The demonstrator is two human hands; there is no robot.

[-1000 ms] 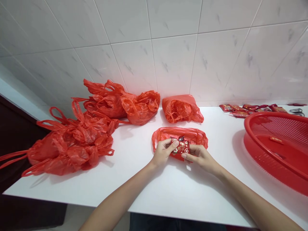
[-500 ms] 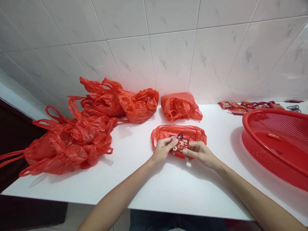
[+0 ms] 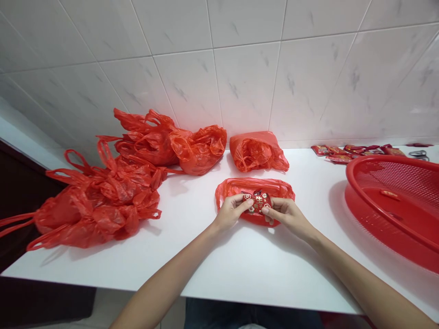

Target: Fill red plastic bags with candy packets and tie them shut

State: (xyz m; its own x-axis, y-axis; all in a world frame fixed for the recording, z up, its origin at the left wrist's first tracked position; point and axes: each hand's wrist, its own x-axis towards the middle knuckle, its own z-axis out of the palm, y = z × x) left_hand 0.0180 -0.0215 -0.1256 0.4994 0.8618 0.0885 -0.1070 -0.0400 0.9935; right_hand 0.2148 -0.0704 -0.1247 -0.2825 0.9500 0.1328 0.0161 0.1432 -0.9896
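Note:
Both my hands meet over a flat red plastic bag [image 3: 274,188] lying on the white table [image 3: 240,256]. My left hand [image 3: 231,213] pinches the left side of a small red packet [image 3: 259,202] printed with white and gold marks. My right hand [image 3: 287,215] pinches its right side. The packet sits at the near edge of the bag, partly among the bag's folds. Whether it is inside the bag's mouth I cannot tell.
A heap of tied red bags [image 3: 103,201] fills the table's left, more red bags [image 3: 171,144] lie by the tiled wall, and one folded bag [image 3: 257,153] lies behind my hands. A red mesh basket [image 3: 394,201] stands at right. Small red packets [image 3: 343,153] lie at the back right.
Both hands have pushed the packet slightly farther from me, onto the flat bag, and it now looks more squeezed between my fingers.

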